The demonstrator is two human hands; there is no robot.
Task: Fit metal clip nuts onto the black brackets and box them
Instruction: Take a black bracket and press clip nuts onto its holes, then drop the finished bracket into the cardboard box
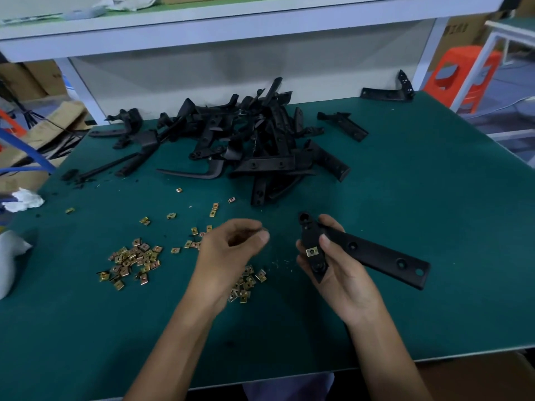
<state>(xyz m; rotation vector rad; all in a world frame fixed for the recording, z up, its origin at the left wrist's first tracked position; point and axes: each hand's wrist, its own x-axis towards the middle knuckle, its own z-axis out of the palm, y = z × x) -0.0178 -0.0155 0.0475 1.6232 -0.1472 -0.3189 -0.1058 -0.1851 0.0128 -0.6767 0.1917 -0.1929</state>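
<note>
My right hand (338, 273) grips a long black bracket (376, 254) by its angled end and holds it just above the green table (419, 192). A brass clip nut (312, 251) sits fitted on that end, beside my thumb. My left hand (231, 250) hovers to the left of the bracket with its fingers curled toward the thumb; I cannot make out whether anything is pinched there. Loose clip nuts lie in one heap (133, 263) at the left, and another heap (247, 285) lies partly under my left wrist. A big pile of black brackets (260, 140) fills the table's middle back.
Single brackets lie at the back right (344, 125) and by the frame post (388, 94). A white shelf (260, 21) overhangs the back. A cardboard box (43, 134) stands off the left edge, an orange stool (460, 73) at the far right, and crumpled white cloth (24, 199) on the left edge.
</note>
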